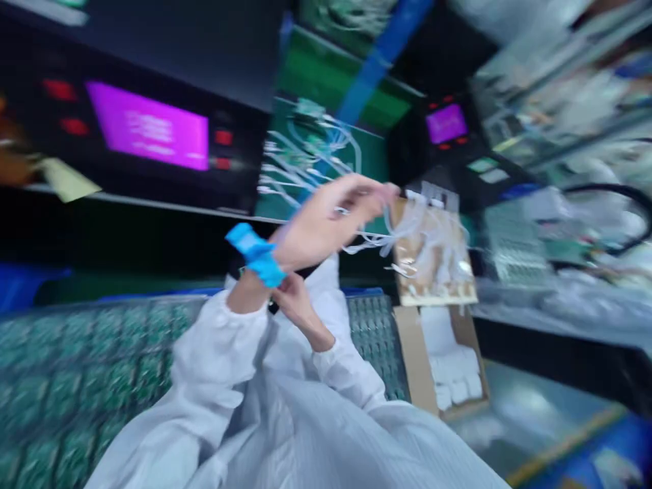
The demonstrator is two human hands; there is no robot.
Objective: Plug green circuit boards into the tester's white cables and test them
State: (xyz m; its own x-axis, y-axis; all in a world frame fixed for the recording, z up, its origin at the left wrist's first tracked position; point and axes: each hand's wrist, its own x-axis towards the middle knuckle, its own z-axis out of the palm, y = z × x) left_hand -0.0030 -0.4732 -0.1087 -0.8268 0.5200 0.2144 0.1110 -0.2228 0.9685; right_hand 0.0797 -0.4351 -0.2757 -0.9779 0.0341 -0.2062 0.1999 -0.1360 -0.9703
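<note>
Left hand point(326, 227) is raised, fingers pinched on thin white wires point(377, 239) trailing to its right. Right hand point(298, 309) sits under the left wrist, touching the blue strap point(257, 255) — grip unclear. Best steady the wires, keeping them untangled.

L hand point(326, 221) raised w/ forearm angled up-right, fingers curled loosely & pointing right, blue band on wrist; R hand point(298, 305) tucked just below L wrist, fingers bent at the band, both arms in white sleeves, frame motion-blurred so grip detail unclear.
</note>
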